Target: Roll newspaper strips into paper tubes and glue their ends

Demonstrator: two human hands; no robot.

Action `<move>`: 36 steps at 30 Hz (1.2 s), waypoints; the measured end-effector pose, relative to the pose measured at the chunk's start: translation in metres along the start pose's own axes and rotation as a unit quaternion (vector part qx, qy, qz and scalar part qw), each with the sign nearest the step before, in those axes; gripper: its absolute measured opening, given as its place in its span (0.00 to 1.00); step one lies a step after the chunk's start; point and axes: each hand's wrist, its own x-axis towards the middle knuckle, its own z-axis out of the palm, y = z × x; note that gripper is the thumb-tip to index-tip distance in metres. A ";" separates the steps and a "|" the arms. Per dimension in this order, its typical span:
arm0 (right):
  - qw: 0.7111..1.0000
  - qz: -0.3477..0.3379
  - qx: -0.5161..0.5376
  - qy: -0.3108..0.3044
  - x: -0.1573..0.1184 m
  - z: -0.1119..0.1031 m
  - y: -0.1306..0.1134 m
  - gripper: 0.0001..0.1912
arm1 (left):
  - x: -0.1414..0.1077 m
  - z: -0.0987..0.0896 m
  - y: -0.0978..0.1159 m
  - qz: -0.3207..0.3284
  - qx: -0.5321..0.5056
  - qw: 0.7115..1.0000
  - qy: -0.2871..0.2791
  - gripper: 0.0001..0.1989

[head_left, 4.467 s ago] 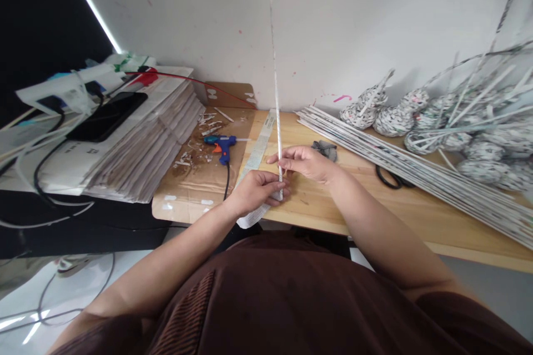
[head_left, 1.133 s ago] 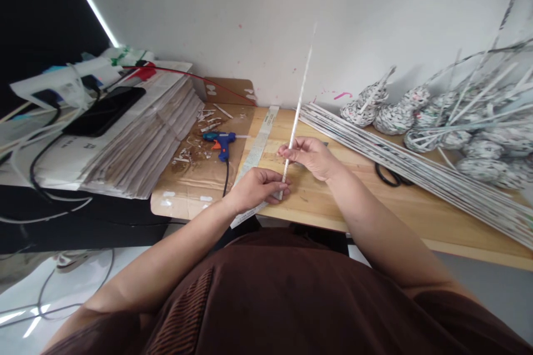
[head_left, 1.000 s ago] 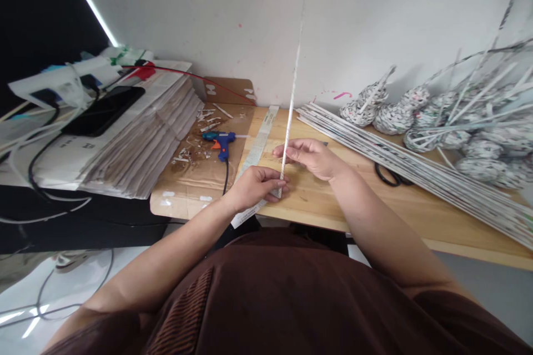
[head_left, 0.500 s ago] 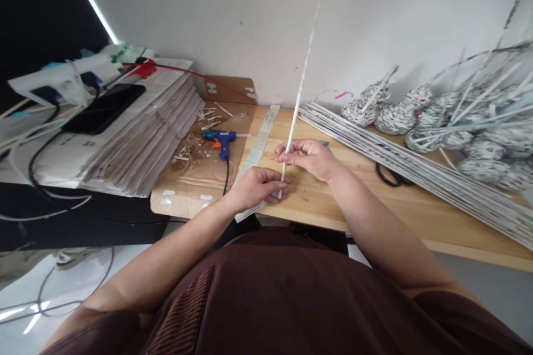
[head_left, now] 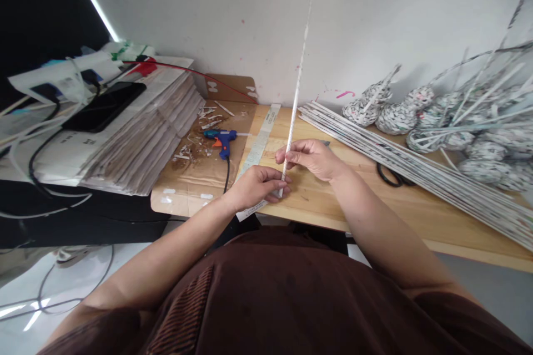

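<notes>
A long thin white paper stick [head_left: 297, 80] rises from my hands, its top leaning slightly right in front of the wall. My left hand [head_left: 261, 184] pinches its lower end between thumb and fingers. Just above, my right hand [head_left: 306, 158] is closed on the same stick with its fingertips. Beneath my left hand a printed paper strip [head_left: 260, 144] lies across the wooden table [head_left: 308, 194]. To the left, a blue glue gun [head_left: 225, 141] rests on a piece of cardboard [head_left: 183, 194].
A bundle of paper sticks [head_left: 400, 161] runs along the right, over black scissor handles [head_left: 389, 176]. Woven paper shapes [head_left: 395, 113] stand behind it. At left, a tall paper stack [head_left: 145, 138] carries a black phone [head_left: 106, 106] and cables. Scraps litter the cardboard.
The stick's upper part has swung a little to the left. Both hands keep their hold in nearly the same place.
</notes>
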 end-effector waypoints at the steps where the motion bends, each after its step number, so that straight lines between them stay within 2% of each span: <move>1: 1.000 0.002 0.002 -0.021 -0.001 -0.001 -0.001 0.13 | 0.000 0.000 0.000 0.000 -0.005 1.000 -0.004 0.13; 4: 0.999 0.009 0.010 -0.045 -0.002 -0.002 -0.002 0.13 | -0.001 0.000 -0.001 0.000 -0.011 1.000 -0.015 0.14; 13: 0.997 -0.035 -0.030 0.056 0.002 0.002 0.003 0.13 | -0.001 0.002 0.001 -0.007 0.002 1.000 -0.001 0.13; 15: 0.998 -0.034 -0.033 0.042 0.001 0.001 0.002 0.12 | 0.000 0.001 0.001 -0.006 0.003 1.000 0.000 0.12; 19: 0.998 0.004 -0.018 -0.056 -0.001 -0.003 0.000 0.14 | 0.000 0.000 0.000 0.001 0.001 1.000 -0.003 0.13; 24: 1.000 -0.004 -0.003 0.029 0.001 -0.002 0.002 0.11 | 0.000 0.000 -0.001 0.008 0.008 1.000 -0.005 0.12; 29: 1.000 0.002 -0.023 -0.015 0.001 -0.001 0.003 0.12 | -0.001 0.000 0.001 -0.003 0.003 1.000 0.011 0.11; 33: 0.999 -0.013 -0.003 0.046 0.002 -0.002 0.005 0.11 | -0.001 0.001 0.000 -0.009 0.006 1.000 0.006 0.10; 36: 1.000 -0.005 -0.012 0.012 0.001 -0.003 0.004 0.12 | -0.001 0.001 0.001 -0.009 -0.001 1.000 0.015 0.10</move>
